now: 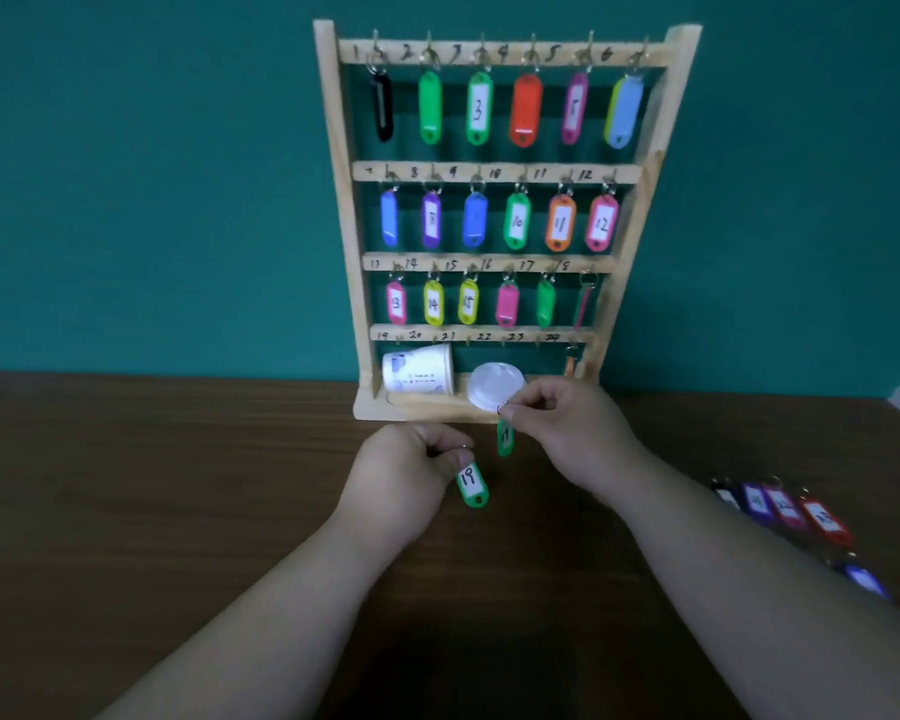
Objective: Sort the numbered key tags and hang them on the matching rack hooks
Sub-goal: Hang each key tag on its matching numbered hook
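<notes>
Two hands are working above the table [178, 511], forearms reaching in from 6 o'clock. The left hand [406, 472] is pinching the ring of tag 19 [471, 484], which is dangling just below its fingers. The right hand [567, 433], at 2 o'clock from the left, is pinching the ring of a second green tag [505, 438]; its number is too blurred to read.

The step in hand is probably hanging tag 19. Hook 19 [399, 339] is waiting bare at 12 o'clock from the left hand, first on the bottom rail. A cup [419, 375] is lying on its side directly under that hook, so the ring is best brought in from the front and above the cup, held flat to the hook tip, then lowered until it is seated.

Counting, near to far:
- About five loose tags [824, 519] are lying at 4 o'clock by the table's edge; they are blurred.
- Two green tags are being held.
- One lid [492, 384] and one cup are resting on the base of the rack [336, 148].
- One rack is standing at 12 o'clock, with four rails of six numbered hooks each.
- Nineteen tags are hanging: one on the bottom rail at hook 24, then six on each of the three rails above.
</notes>
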